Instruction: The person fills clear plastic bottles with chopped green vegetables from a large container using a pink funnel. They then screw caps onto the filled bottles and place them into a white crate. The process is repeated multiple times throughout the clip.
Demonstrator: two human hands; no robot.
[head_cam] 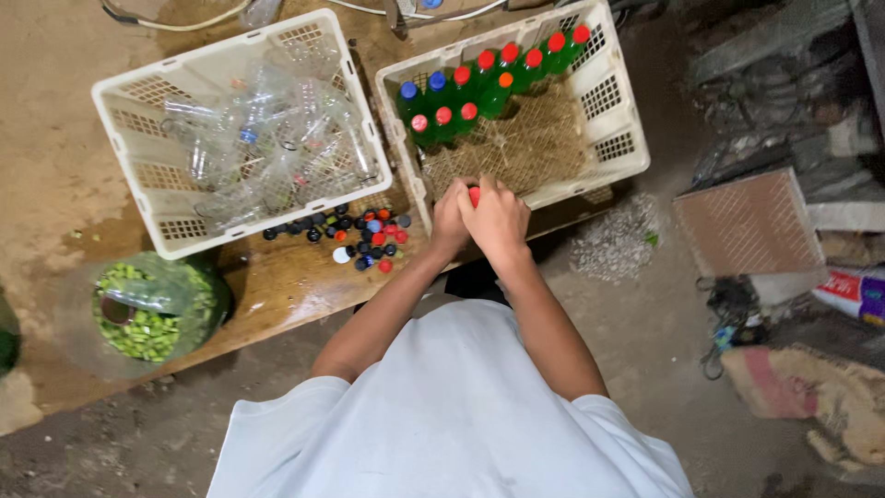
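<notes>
My left hand [450,221] and my right hand [499,218] are clasped together at the near edge of the right white crate [616,146]. Between them shows a red cap [474,195] of a bottle that both hands grip; the bottle's body is hidden by my hands. Inside that crate, along its far side, stand several green filled bottles [479,92] with red, blue and orange caps. A pile of loose caps [364,235], black, red, blue and white, lies on the wooden table just left of my left hand.
The left white crate [138,101] holds several empty clear plastic bottles. A clear bag of green pieces [147,309] sits at the table's near left. Right of the table, on the dirt floor, lie a brown mesh board [747,226], sacks and rubble.
</notes>
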